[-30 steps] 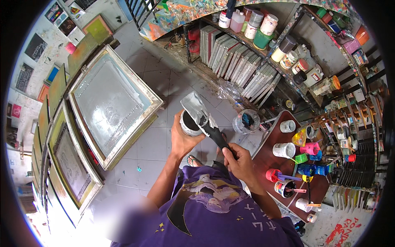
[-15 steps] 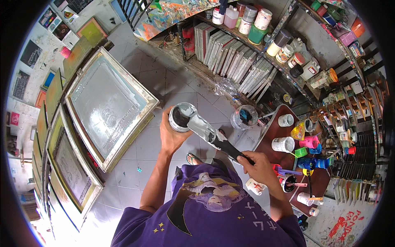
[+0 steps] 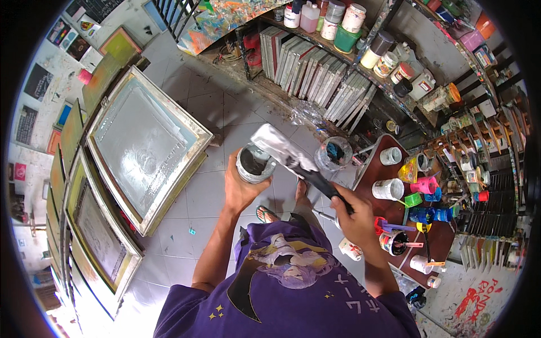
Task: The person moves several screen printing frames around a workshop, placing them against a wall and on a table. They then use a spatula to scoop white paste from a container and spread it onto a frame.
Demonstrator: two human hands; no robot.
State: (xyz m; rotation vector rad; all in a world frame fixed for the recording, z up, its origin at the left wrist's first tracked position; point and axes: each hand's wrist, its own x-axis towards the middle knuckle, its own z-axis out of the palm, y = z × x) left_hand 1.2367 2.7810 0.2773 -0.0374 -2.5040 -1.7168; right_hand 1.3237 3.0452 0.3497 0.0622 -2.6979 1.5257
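Observation:
My left hand (image 3: pixel 241 188) is wrapped round a white tub (image 3: pixel 251 170) of dark grey ink, its mouth tipped toward me. In my right hand (image 3: pixel 352 214) is the black handle of a wide spatula (image 3: pixel 298 163). Pale grey, wet ink coats the spatula's blade, which is raised above the tub's far rim. To the left lies a framed printing screen (image 3: pixel 141 149), a grey film of ink spread across its mesh. A second framed screen (image 3: pixel 98 228) is nearer me, its mesh marked with a faint design.
On the right, a dark red table (image 3: pixel 369 160) carries several ink pots, including a white tub (image 3: pixel 387 189) and a pink cup (image 3: pixel 424 185). A clear bucket (image 3: pixel 333 153) stands beyond my right hand. Several stacked frames (image 3: pixel 315 70) fill the shelf at the back, under bottles and jars.
The spatula has lifted out of the tub's mouth, its blade now higher and farther from me. The tub has tilted and shifted slightly right.

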